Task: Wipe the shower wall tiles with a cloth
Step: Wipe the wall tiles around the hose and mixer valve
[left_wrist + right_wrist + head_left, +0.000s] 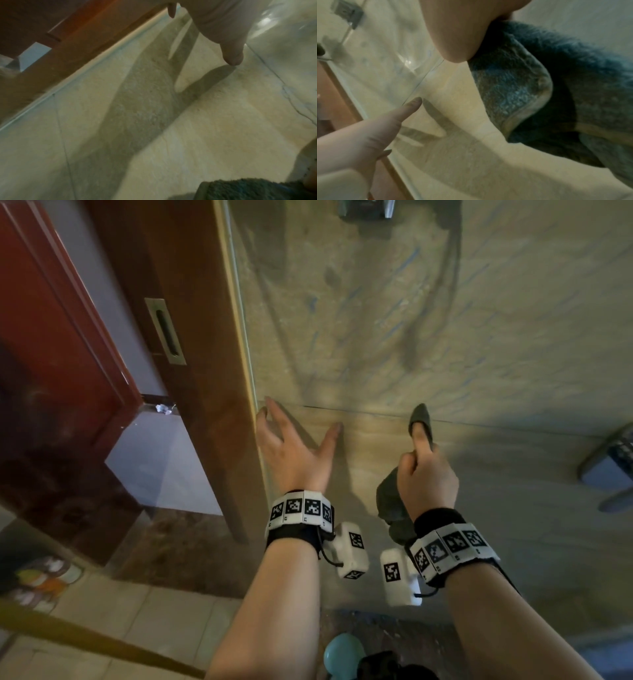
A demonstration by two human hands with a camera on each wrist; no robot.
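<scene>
- Far left, the dark reddish-brown wooden door [54, 344] stands by the pale floor tiles [113, 621], and beside it the brown sliding door panel [191, 344] carries a recessed brass pull handle [165, 331].
- Just right of that panel's edge, the left hand [291, 450] is spread out on the beige glossy shower wall tiles [428, 344], fingers straight and splayed; its grip is slack and holds nothing, with the fingertips [233, 59] touching the tile near a grout line.
- The wall shows faint blue streaks and the shadows of both hands; a grout seam [359, 411] runs across just above the fingers.
- To the right, the right hand [426, 474] has its grip wrapped round the dark teal fluffy cloth [390, 505], index finger stretched out and pressing a corner of the cloth onto the tile just below the seam.
- The rest of the cloth hangs bunched under the palm, close to the wall; the right wrist view shows its pale stitched hem [546, 94].
- Both wrists wear black-and-white marker bands [301, 508].
- Far right, a dark fixture [609, 467] juts from the wall, too blurred to tell what it is.
</scene>
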